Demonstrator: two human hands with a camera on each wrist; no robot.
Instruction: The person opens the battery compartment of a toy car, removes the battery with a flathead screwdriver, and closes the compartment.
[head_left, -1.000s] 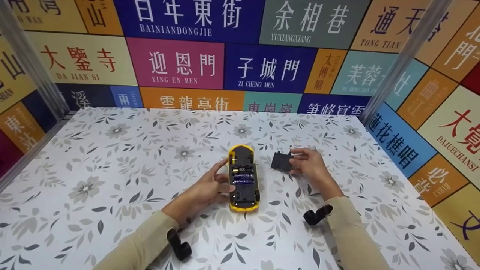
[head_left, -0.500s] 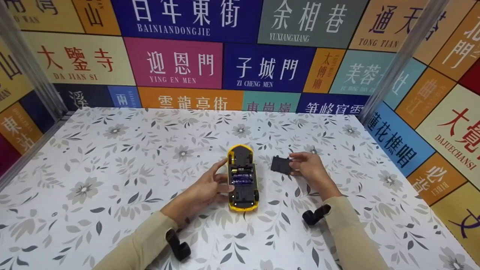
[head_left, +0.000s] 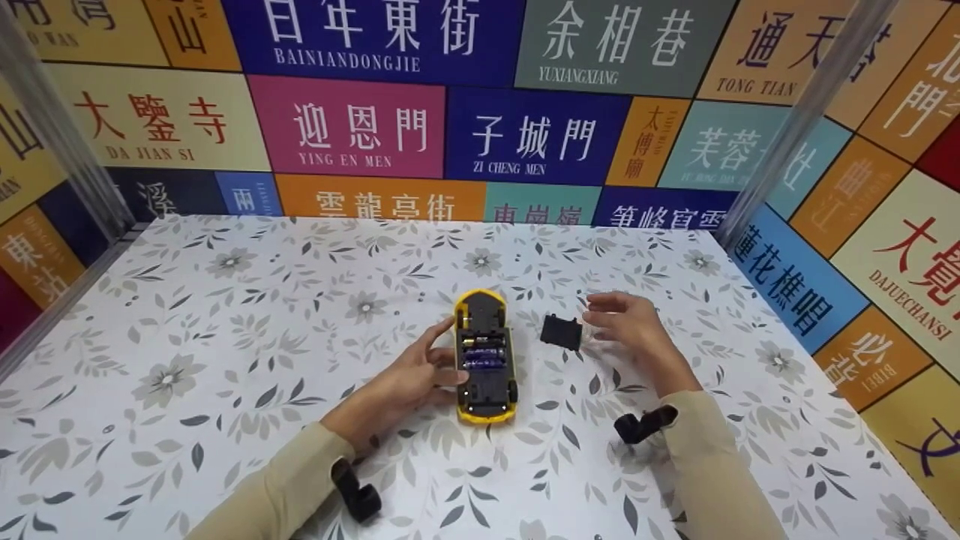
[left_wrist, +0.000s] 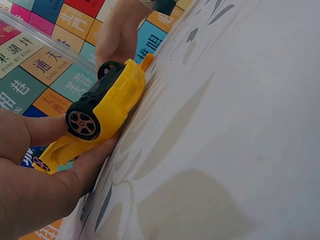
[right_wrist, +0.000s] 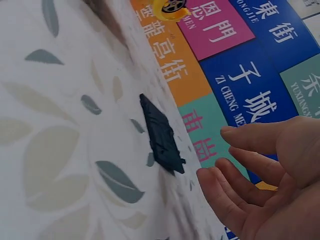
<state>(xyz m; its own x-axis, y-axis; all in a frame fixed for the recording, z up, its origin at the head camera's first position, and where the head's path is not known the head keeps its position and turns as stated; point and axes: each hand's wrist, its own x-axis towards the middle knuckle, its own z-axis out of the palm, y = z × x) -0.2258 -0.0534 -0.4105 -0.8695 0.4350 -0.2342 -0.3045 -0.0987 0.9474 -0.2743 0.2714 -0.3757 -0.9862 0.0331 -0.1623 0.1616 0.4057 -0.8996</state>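
Observation:
A yellow toy car (head_left: 486,397) lies upside down on the table, its black underside up and its battery bay uncovered. Purple batteries (head_left: 484,356) sit side by side in the bay. My left hand (head_left: 416,375) grips the car by its left side; in the left wrist view, thumb and fingers hold the yellow body (left_wrist: 112,112) near a wheel. The black battery cover (head_left: 561,332) rests on the table right of the car. Just right of the cover, apart from it, my right hand (head_left: 626,322) holds nothing, its fingers relaxed, as the right wrist view also shows beside the cover (right_wrist: 162,135).
A white tablecloth (head_left: 285,300) with grey flowers and leaves covers the table. Behind it stands a wall of coloured panels (head_left: 345,127) with lettering. Clear posts (head_left: 806,120) rise at the back corners. A black wrist mount (head_left: 358,491) sticks out from the left sleeve.
My right hand has set the battery cover flat on the table, let go of it and drawn slightly to the right. The left hand and the toy car have stayed in place.

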